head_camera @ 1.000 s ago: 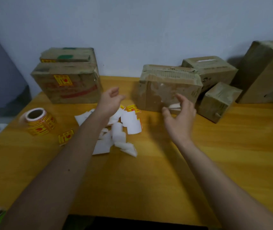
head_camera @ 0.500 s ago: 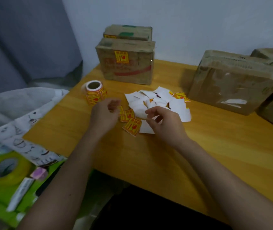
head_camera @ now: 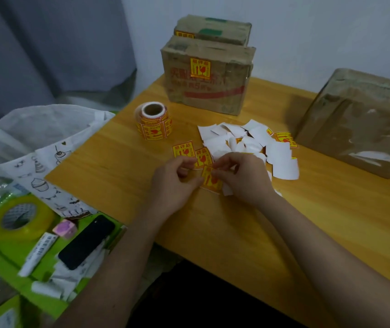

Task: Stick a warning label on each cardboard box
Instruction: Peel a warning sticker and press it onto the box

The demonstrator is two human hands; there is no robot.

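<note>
Yellow-wood tabletop point(head_camera: 236, 233) fills the view. Near its middle, the left hand point(head_camera: 174, 183) and right hand point(head_camera: 243, 177) both pinch one yellow warning label point(head_camera: 210, 179) between curled fingers. Two labelled cardboard boxes point(head_camera: 207, 76) sit stacked at the far edge; an unlabelled box point(head_camera: 360, 124) sits toward the right edge.

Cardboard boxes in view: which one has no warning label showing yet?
The large box at right: its facing side is bare, while the stacked boxes at the back show yellow labels.

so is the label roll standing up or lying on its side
Standing on end: the label roll sits on the table with its hollow core facing up and labels wrapped around its sides.
</note>
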